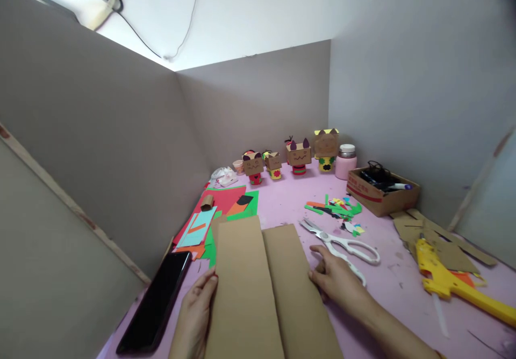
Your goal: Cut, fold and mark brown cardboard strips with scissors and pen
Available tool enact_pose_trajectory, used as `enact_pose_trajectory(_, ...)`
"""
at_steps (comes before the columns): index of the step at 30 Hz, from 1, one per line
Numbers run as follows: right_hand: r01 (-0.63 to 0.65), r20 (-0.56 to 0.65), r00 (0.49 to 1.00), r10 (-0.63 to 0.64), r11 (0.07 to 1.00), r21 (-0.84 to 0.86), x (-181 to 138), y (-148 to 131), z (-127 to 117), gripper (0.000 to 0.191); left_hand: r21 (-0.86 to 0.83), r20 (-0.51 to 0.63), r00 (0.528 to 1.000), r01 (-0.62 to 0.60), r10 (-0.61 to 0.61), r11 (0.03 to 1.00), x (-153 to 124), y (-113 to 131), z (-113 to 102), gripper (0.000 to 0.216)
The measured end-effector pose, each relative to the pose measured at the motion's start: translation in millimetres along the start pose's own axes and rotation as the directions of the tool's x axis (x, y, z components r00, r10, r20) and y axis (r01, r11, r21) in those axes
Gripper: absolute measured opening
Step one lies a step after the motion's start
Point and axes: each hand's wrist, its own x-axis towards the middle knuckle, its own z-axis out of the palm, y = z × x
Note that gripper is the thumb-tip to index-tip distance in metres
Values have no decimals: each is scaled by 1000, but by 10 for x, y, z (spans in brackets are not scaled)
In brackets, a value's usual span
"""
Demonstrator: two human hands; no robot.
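A brown piece of cardboard [244, 289] with two long panels lies in front of me. The right panel [298, 289] sits slightly lower, and whether the two are joined cannot be made out. Along the left edge, my left hand [196, 310] pinches the cardboard between thumb and fingers. My right hand [332, 275] grips the opposite edge with the thumb on it, its index finger pointing outward. White-handled scissors [330, 238] lie with open blades just beyond my right hand. To the left of my left hand rests a black phone [157, 300].
Coloured paper [252, 206] lies at the left, paper scraps [338, 208] in the middle. Cat-faced cardboard figures [299, 157] and a pink jar [345, 163] line the back. Right: a small box [381, 192] and a yellow glue gun [439, 273]. Grey partitions [258, 106] enclose the pink table.
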Motion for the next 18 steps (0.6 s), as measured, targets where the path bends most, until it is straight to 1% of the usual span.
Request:
enact_pose_trajectory(3,-27,16,1000,25,994,107,9,27,48,51,4,-58,998,-22,22,1000,37,-9,18,21)
enact_pose_trajectory(6,-60,25,998,56,975,215,31,26,88,47,16,-106,994,-3,5,1000,64,33,-13,19)
enact_pose_trajectory(10,-100,18,995,99,949,300,113,-7,69,38,36,-98,995,27,-23,999,72,121,-67,27)
enact_pose_trajectory(13,-78,-65,992,104,947,312,234,10,-60,38,40,-108,994,3,1,999,84,212,-93,34)
enact_pose_trajectory(16,-52,-168,980,108,951,306,355,91,-276,38,49,-119,993,-18,23,999,116,321,-126,35)
enact_pose_trajectory(18,-58,-190,974,126,943,327,394,153,-408,38,45,-118,992,-30,35,999,145,388,-153,34)
